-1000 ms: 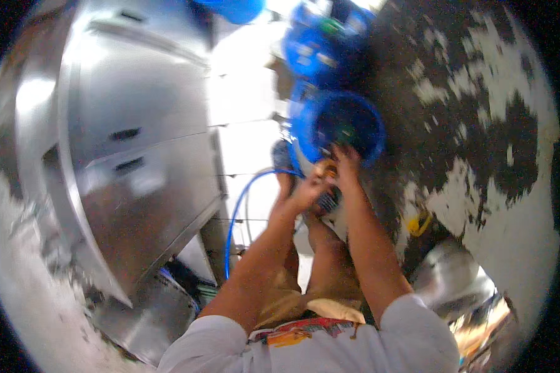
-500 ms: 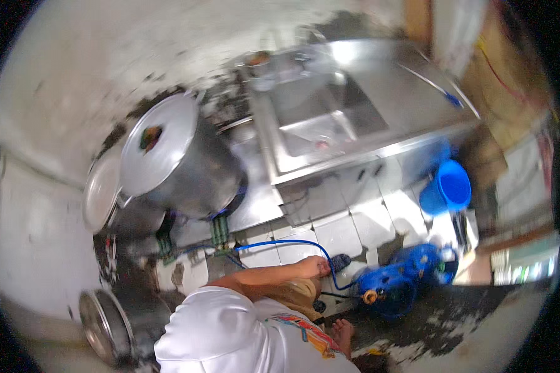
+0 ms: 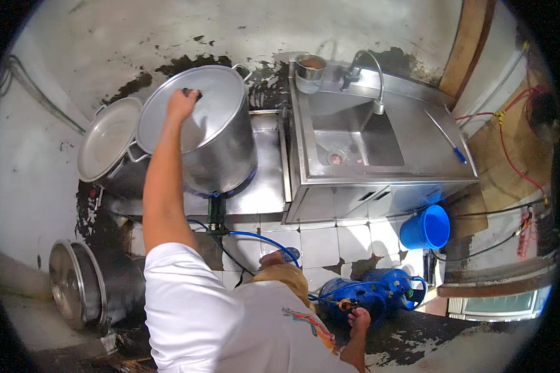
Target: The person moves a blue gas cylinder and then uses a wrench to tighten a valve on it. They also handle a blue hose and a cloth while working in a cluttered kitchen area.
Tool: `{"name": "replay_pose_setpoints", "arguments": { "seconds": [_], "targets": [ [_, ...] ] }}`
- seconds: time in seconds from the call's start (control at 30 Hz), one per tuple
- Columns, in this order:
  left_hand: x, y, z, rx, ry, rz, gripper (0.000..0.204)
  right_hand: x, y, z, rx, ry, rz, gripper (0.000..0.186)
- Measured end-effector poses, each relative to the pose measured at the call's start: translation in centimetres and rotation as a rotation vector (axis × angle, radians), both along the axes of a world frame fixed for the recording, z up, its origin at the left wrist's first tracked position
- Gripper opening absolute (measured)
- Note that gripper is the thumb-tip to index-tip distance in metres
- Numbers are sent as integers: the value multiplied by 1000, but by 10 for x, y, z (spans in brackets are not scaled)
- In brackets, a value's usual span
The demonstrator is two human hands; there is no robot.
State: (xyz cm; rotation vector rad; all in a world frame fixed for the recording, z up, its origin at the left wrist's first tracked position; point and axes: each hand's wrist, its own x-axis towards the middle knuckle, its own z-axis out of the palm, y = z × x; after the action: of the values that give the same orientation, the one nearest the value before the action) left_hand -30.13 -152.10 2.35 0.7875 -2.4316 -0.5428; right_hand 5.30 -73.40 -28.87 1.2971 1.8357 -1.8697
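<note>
While the left hand (image 3: 180, 105) grips the dark knob (image 3: 195, 94) of the lid (image 3: 216, 102) atop a tall pot (image 3: 224, 155) in the head view, the right hand (image 3: 359, 319), its grip unclear, is at a brass-coloured valve (image 3: 346, 304) by a blue cylinder (image 3: 372, 299).

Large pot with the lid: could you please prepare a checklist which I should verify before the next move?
1. Left hand on the lid knob: ok, gripping it.
2. Lid covering the large pot: ok.
3. Pot contents: cannot tell, hidden by the lid.
4. Right hand gripping the brass valve fitting: cannot tell, fingers are beside it.
5. Blue hose without sharp kinks: ok in its visible stretch.
</note>
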Motion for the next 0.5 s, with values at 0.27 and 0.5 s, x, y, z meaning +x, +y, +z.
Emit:
{"name": "replay_pose_setpoints", "arguments": {
  "seconds": [0.27,0.5],
  "targets": [
    [-57,-41,-31,-159,-385,144,54,71,-28,-41,4,-345,53,8],
    [-60,-67,-24,67,92,31,25,33,-62,1,61,-87,55,12]
  ]
}}
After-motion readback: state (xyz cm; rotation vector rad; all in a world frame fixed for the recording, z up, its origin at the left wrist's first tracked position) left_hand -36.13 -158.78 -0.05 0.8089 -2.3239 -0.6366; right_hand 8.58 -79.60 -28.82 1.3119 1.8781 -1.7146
